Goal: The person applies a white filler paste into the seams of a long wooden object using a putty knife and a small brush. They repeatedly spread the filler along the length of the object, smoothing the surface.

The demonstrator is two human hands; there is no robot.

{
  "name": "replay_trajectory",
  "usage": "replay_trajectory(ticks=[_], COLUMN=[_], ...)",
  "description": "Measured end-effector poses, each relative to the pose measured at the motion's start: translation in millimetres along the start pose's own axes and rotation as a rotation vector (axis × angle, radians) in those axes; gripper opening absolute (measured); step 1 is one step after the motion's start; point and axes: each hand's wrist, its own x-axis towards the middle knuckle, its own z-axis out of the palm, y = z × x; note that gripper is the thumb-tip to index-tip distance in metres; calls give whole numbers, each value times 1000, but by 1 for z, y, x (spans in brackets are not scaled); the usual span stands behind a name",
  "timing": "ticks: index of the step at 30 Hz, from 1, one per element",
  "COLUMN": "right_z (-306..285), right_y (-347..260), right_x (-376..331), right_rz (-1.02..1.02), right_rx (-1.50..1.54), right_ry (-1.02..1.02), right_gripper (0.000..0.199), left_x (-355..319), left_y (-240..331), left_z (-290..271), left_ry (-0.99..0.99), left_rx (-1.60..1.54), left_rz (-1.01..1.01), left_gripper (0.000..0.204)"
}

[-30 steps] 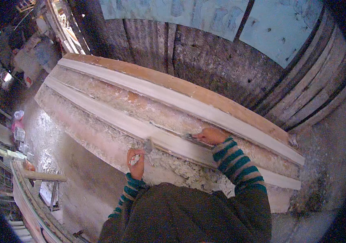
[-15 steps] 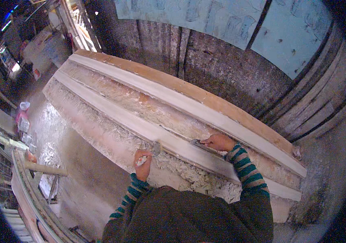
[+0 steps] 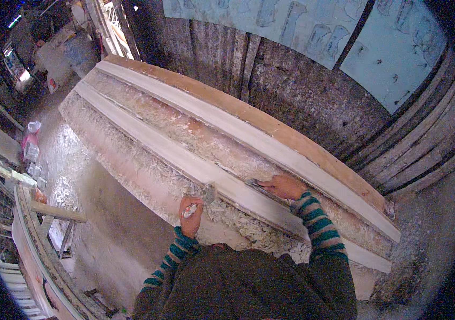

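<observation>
A long pale plaster moulding [image 3: 184, 154] lies diagonally on the plaster-smeared board of a bench, running from the far left to the near right. My left hand [image 3: 190, 215] is closed round a putty knife [image 3: 210, 193], whose broad grey blade is at the moulding's near edge. Across the moulding, my right hand [image 3: 283, 186] grips a scraper [image 3: 252, 183] with a small dark blade touching or just above the far edge. Its handle is hidden in my fingers. Crumbly plaster scraps [image 3: 248, 226] lie between my forearms, along the near side.
A second pale moulding [image 3: 227, 130] runs parallel behind, beside a brown wooden edge board [image 3: 248, 114]. A stained wall [image 3: 302, 88] with a light blue upper part rises behind. At left are a wooden frame [image 3: 59, 212] and a pink-and-white bag [image 3: 31, 141] on the floor.
My right hand has slid a little leftward along the moulding with the scraper. My left hand keeps almost the same place with the putty knife. The whole view has tilted slightly.
</observation>
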Motion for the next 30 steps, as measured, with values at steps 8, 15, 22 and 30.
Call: replay_trajectory(ticks=[8,15,22,30], right_z=[-10,-12,-17,11], right_y=[-32,-30,-13,-36], right_x=[69,45,67,82], right_rz=[-55,-10,-150,73], right_rx=[106,-37,-9,173], right_ry=[8,-74,-65,-63], right_gripper=[28,31,32,31], left_x=[4,-7,6,5], left_y=[0,-17,3,-3], left_z=[-6,-2,-7,-3], left_ry=[2,100,14,7], left_rx=[-12,-408,43,44], left_rz=[-122,-262,-130,-78], left_gripper=[15,14,14,14])
